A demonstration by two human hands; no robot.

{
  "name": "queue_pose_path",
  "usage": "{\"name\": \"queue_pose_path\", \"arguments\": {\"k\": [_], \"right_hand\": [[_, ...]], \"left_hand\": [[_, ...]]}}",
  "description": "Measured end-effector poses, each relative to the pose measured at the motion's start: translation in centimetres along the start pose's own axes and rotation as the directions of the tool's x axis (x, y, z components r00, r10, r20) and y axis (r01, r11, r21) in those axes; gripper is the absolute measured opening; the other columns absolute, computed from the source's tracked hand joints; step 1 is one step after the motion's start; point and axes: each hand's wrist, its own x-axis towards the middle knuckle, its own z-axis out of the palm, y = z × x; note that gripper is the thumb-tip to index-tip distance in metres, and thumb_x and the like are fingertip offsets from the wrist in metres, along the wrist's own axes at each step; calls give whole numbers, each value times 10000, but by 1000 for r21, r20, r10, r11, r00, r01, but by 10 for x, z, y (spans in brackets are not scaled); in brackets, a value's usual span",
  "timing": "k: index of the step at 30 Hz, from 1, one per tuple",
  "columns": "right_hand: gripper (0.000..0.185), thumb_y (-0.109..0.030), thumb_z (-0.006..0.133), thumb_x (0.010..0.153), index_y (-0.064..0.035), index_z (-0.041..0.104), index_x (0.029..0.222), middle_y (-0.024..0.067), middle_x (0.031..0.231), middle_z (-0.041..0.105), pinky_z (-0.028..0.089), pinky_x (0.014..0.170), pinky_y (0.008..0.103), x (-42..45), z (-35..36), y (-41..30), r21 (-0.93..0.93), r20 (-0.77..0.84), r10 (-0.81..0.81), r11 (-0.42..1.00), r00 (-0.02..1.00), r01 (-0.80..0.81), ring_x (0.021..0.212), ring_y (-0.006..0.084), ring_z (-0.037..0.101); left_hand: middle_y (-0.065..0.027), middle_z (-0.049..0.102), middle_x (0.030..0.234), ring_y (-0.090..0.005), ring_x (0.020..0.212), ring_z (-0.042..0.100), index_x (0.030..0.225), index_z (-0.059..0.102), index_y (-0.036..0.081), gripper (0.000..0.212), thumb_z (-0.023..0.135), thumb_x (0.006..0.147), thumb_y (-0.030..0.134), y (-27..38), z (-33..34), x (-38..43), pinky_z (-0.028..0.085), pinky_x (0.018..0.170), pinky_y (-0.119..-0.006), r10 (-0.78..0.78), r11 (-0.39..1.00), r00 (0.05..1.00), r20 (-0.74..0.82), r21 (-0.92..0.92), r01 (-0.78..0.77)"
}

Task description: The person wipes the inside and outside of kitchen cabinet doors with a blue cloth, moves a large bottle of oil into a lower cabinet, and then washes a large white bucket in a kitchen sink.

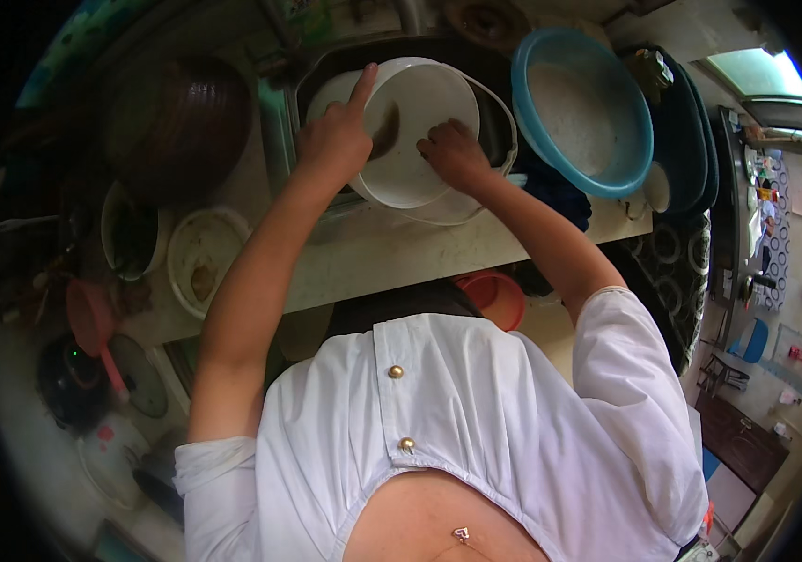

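Observation:
A white plastic bucket [436,91] with a white handle is tilted over a kitchen sink [330,60], its mouth towards me. My left hand [336,140] grips the bucket's left rim, with one finger stretched along it. Inside the bucket's mouth is my right hand [453,154], its fingers curled near the inner surface; whether it holds anything cannot be told. A brown patch shows inside, between my hands. Another round whitish vessel lies partly hidden behind the bucket's left side.
Right of the sink stands a blue basin [524,105], with dark cloth [562,197] below it. On the left are a large dark round vessel [190,119], a stained white lid or dish [183,239] and a pink dipper [90,316]. A red bucket [513,302] stands below the counter.

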Motion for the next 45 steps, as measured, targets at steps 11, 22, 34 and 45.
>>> {"name": "queue_pose_path", "arguments": {"k": [11, 22, 34, 45], "right_hand": [[226, -239, 518, 815, -70, 578, 953, 157, 977, 567, 411, 835, 438, -6, -9, 0, 129, 48, 57, 990, 997, -63, 963, 327, 517], [204, -219, 549, 797, -74, 586, 937, 147, 928, 575, 427, 793, 414, -7, -8, -10, 176, 52, 95, 979, 994, -103, 908, 306, 539], [204, -237, 528, 807, -86, 557, 941, 132, 924, 578, 434, 785, 419, -10, -4, -30, 483, 24, 149, 864, 989, -142, 893, 320, 552], [239, -252, 562, 774, -106, 562, 963, 126, 882, 589, 458, 720, 420, -10, 6, -50, 539, -76, 253, 824, 965, -173, 827, 322, 569]], "left_hand": [[-200, 592, 874, -374, 771, 609, 1393, 205, 292, 729, 472, 762, 44, -4, -4, 4, 489, 683, -445, -14, 1000, 999, 32, 8, 13], [-221, 601, 885, -399, 800, 597, 1390, 172, 317, 740, 432, 753, 44, -14, -1, 11, 471, 715, -485, 26, 999, 999, 30, -19, -26], [-231, 608, 867, -410, 774, 596, 1379, 190, 331, 741, 447, 741, 54, -31, 11, 30, 477, 687, -476, 61, 997, 998, 36, -56, -59], [-246, 475, 1192, -402, 1059, 487, 1301, 312, 63, 615, 522, 727, 128, -43, 119, -33, 414, 881, -421, -185, 710, 975, -126, -703, 43]]}}
